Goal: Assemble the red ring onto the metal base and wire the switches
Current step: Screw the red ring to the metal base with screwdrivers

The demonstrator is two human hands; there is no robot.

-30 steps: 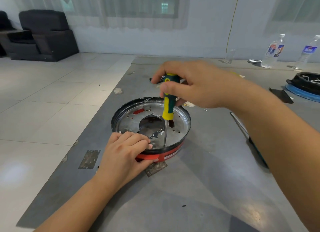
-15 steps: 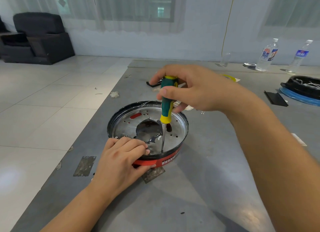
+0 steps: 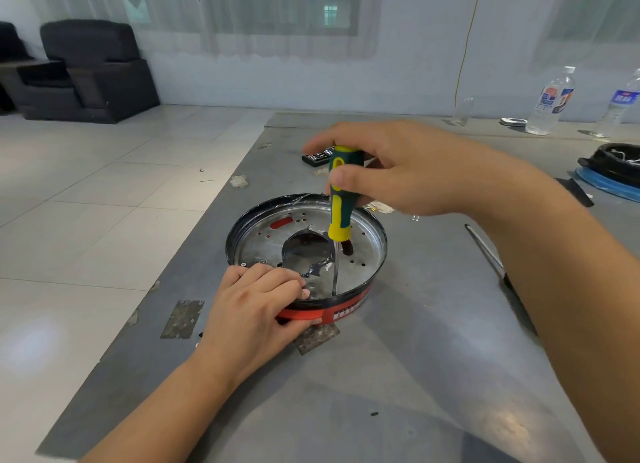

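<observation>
The step in hand is fastening the metal base [image 3: 360, 254] into the red ring [image 3: 322, 313]; no switches or wiring show yet. The assembly sits on the grey table [image 3: 398, 376], just ahead of the person, with the base seated inside the ring and the ring's red wall showing at the 6 o'clock side.

The right hand [image 3: 408, 171] grasps the green-and-yellow handle of the screwdriver [image 3: 341, 203], fingers and thumb curled round it. The shaft stands nearly upright, its tip meeting the base at about 6 o'clock, just inside the rim. A screw under the tip is too small to confirm.

The left hand [image 3: 252, 310] grips the rim at about 7 o'clock, fingers curled over the top edge and thumb pressed on the red wall, steadying the assembly.

Next move, as a judgement: turn the handle with downward pressure, keep the shaft upright, and hold the ring against rotation.

Compared with the earlier frames, both hands hold the same grips and the tip stays at the same point; only the camera view shifts slightly.
</observation>
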